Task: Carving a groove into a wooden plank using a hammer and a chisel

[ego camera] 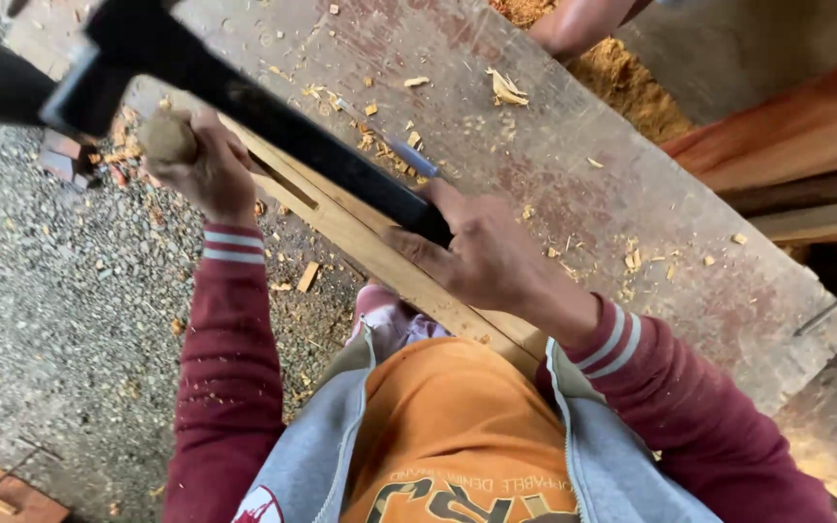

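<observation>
Sawdust and chips litter the worn workbench (573,165), where a pale wooden strip (380,252) with a long slot cut in it lies along the near edge, close to the person's body. The right hand (481,257) is clenched around the black handle of a hammer (244,107), head raised to the upper left. The left hand (207,169) grips a round-ended wooden tool handle (167,138), fingers wrapped tight, over the slot's far end. A blue pencil (411,157) rests on the bench beyond.
</observation>
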